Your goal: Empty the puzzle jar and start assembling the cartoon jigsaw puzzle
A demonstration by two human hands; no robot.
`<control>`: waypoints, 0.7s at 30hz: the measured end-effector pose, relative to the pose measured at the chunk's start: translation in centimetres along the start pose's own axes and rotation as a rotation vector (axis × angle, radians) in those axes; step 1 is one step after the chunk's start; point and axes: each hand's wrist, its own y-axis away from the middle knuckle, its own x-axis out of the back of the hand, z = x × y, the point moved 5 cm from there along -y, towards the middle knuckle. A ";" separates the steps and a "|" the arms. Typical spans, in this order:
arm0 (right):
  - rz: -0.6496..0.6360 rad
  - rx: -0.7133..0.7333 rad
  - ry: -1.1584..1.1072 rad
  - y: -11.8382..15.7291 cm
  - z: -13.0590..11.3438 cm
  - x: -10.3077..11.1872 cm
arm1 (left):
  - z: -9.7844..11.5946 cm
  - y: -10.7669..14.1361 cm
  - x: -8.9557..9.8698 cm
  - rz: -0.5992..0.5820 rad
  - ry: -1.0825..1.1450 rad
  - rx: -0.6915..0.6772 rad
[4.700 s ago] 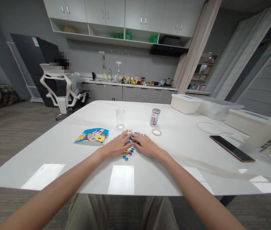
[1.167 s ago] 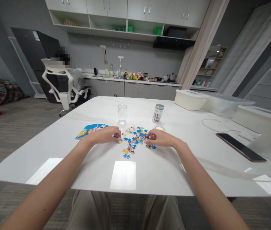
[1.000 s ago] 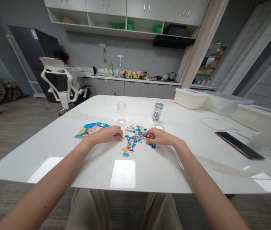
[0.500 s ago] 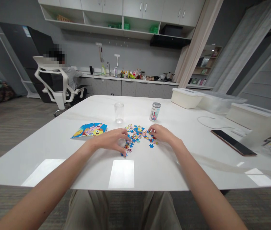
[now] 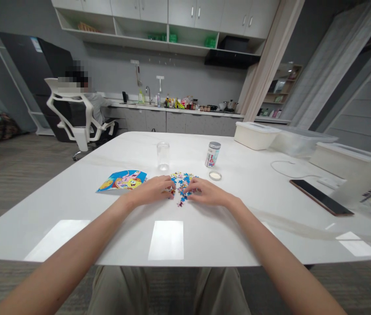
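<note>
A small heap of jigsaw puzzle pieces (image 5: 183,177), mostly blue with yellow and red bits, lies on the white table between my hands. At its left edge is my left hand (image 5: 154,189), fingers curved and apart from the thumb, touching pieces. Opposite it, my right hand (image 5: 210,192) rests against the heap's right side, fingers bent with a gap to the thumb. Some pieces are hidden behind the fingers. Beyond the right hand lies a round lid (image 5: 215,175). A colourful cartoon picture sheet (image 5: 122,180) lies left of the heap, bent so part of it rises.
Behind the heap stand a clear jar (image 5: 163,156) and a labelled can (image 5: 212,154). On the right are a phone (image 5: 319,197), a cable and several storage boxes (image 5: 256,135). A person sits in a white chair (image 5: 83,135) at back left.
My right hand has moved left and inward, pushing pieces together, and the lid behind it now shows. My left hand has drawn its fingers in closer. The heap is narrower.
</note>
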 end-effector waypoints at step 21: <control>0.032 -0.058 0.056 -0.3 0.3 -0.8 | -0.6 0.8 0.9 -0.036 0.095 -0.077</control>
